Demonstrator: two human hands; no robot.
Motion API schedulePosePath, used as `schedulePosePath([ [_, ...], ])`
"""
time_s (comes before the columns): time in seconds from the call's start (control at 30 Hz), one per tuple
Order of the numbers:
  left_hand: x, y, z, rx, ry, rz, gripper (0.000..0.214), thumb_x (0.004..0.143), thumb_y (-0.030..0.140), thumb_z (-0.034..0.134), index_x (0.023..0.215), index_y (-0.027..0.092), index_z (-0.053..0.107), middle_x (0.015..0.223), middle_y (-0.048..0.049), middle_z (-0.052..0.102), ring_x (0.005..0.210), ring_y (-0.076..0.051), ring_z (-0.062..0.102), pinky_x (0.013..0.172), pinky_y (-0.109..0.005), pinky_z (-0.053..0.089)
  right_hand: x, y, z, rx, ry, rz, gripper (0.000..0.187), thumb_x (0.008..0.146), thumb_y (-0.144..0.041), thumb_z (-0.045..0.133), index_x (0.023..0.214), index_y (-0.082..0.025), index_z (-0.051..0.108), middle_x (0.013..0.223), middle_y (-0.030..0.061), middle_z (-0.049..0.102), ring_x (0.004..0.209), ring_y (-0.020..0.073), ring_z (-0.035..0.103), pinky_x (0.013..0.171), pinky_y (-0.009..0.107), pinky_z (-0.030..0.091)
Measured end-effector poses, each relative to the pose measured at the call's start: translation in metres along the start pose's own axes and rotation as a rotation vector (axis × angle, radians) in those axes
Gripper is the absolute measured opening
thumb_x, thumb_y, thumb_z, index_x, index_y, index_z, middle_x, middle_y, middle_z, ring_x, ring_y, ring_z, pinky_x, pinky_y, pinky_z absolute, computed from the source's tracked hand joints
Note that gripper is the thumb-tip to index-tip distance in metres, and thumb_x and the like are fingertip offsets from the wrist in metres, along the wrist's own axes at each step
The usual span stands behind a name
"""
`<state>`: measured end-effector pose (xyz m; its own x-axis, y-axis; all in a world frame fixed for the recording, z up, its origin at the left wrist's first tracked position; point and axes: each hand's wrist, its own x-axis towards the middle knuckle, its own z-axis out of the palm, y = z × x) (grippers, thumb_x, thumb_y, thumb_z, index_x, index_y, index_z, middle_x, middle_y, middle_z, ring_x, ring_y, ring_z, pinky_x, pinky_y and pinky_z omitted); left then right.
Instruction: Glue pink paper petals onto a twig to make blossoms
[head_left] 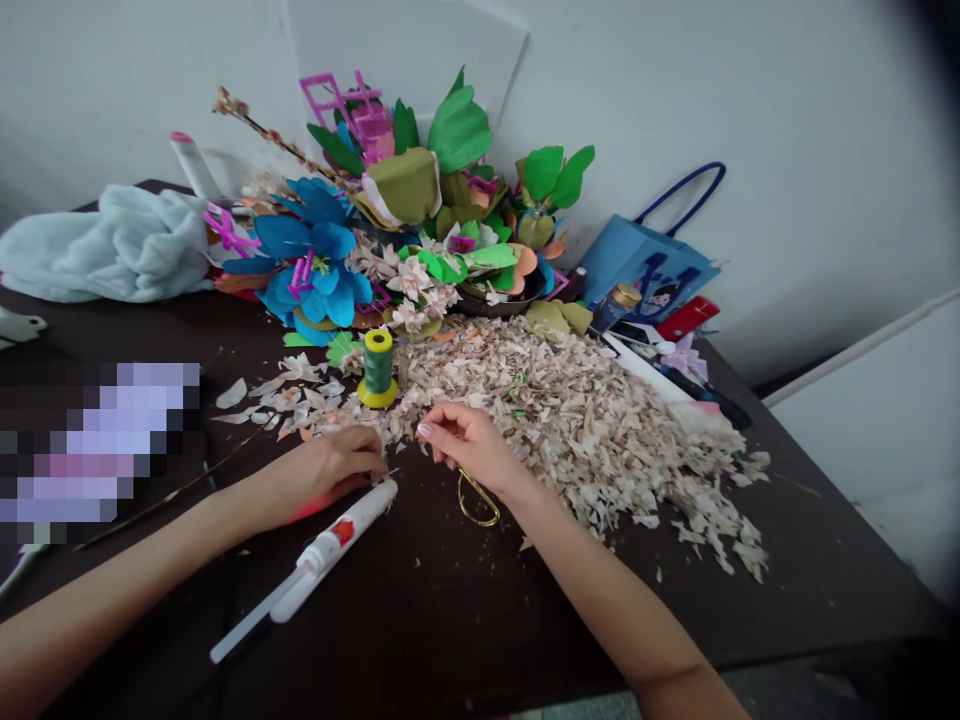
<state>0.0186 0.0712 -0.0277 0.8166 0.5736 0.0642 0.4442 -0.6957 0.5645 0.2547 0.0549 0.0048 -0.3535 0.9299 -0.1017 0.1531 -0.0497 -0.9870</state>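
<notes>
My left hand (326, 478) is closed, its bent fingertips beside the tip of a white hot glue gun (367, 510). What it pinches, if anything, is too small to make out. A translucent glue stick (259, 618) sticks out of the gun's rear. My right hand (471, 445) is closed too, thumb against the curled fingers; I cannot make out anything in the pinch. Below its palm shows a gold scissor handle (487, 522), the rest hidden. Just beyond both hands stands a yellow spool of green thread (378, 368). Beside my right hand spreads a heap of pale dried petals (585, 420).
Blue, green and pink artificial flowers (322, 250) crowd the back of the dark table (420, 640). A light-blue cloth (142, 245) lies at left, near a thin twig (172, 495). At right are a blue bag (637, 255), a gold-lidded jar (619, 305) and a red box (688, 317).
</notes>
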Motion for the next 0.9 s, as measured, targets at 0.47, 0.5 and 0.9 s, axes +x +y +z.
schedulePosePath([
  [0.47,0.001,-0.001,-0.006,-0.124,0.059,-0.089,0.018,0.09,0.028,0.048,0.083,0.021,0.064,0.083,-0.0033,0.063,0.078,-0.016,0.058,0.071,-0.028,0.046,0.005,0.003,-0.003,0.002,0.005,0.024,0.02,0.084,-0.036,0.061,0.078,-0.017,0.058,0.058,-0.0038,0.052,0.048,0.0067,0.046,0.043,0.019,0.037],
  [0.5,0.0,-0.002,-0.006,-0.143,0.082,-0.12,0.017,0.089,0.029,0.05,0.083,0.021,0.064,0.082,-0.0027,0.064,0.076,-0.016,0.059,0.07,-0.028,0.047,0.006,0.003,-0.003,-0.002,0.0,0.023,0.019,0.084,-0.035,0.061,0.078,-0.017,0.057,0.057,-0.0039,0.051,0.048,0.0069,0.046,0.043,0.019,0.037],
  [0.9,0.005,0.008,-0.025,-0.496,0.274,-0.394,0.027,0.08,0.038,0.064,0.097,0.017,0.061,0.08,-0.0016,0.066,0.071,-0.013,0.06,0.064,-0.026,0.051,0.025,0.009,0.014,0.0,-0.115,-0.027,0.021,0.083,-0.039,0.062,0.085,-0.019,0.058,0.069,-0.0021,0.054,0.056,0.0084,0.053,0.042,0.019,0.039],
])
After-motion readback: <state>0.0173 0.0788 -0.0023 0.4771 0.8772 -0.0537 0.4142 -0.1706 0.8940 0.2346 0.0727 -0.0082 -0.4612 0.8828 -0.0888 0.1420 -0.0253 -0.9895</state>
